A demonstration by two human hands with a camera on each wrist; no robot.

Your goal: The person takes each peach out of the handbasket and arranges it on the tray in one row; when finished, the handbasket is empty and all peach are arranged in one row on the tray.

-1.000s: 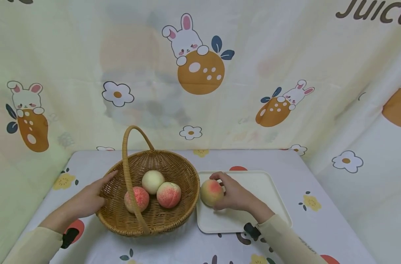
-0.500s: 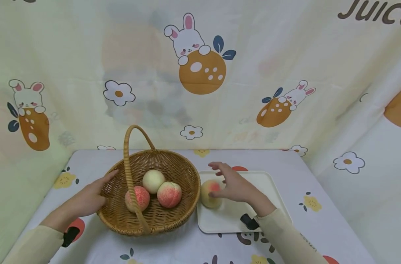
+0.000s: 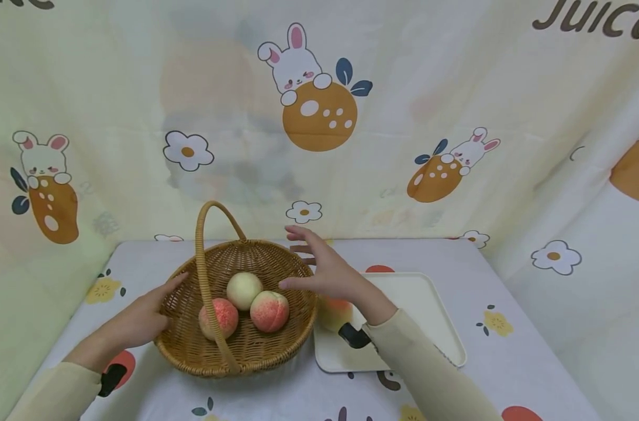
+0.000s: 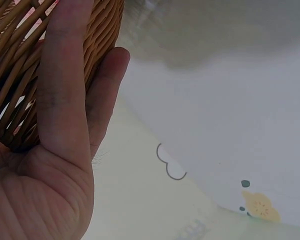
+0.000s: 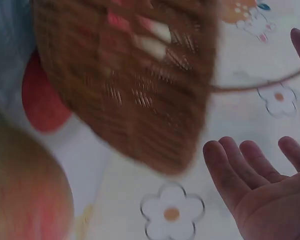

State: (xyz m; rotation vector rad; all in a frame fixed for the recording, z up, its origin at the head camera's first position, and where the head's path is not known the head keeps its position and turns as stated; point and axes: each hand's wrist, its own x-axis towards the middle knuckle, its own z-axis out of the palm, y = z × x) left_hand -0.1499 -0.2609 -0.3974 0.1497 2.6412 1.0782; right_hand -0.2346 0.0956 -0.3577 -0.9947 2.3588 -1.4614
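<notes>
A brown wicker basket (image 3: 235,354) with an arched handle stands left of the middle in the head view. Inside lie a pale peach (image 3: 244,291) and two red-pink peaches, one right (image 3: 269,312), one left (image 3: 221,318) partly behind the handle. My left hand (image 3: 135,318) rests against the basket's left side, its fingers lying straight along the weave in the left wrist view. With fingers spread, my right hand (image 3: 327,272) hovers over the basket's right rim, holding nothing. Another peach (image 5: 27,190), partly hidden by my right arm in the head view, sits at the tray's left end.
The white rectangular tray (image 3: 403,304) lies right of the basket, close to its rim. Under both is a table with a patterned white cloth (image 3: 277,394). A curtain (image 3: 235,117) printed with rabbits and flowers hangs behind.
My right hand has let go of the peach on the tray, then risen and moved left to above the basket's right rim. My left hand and the basket have stayed in place.
</notes>
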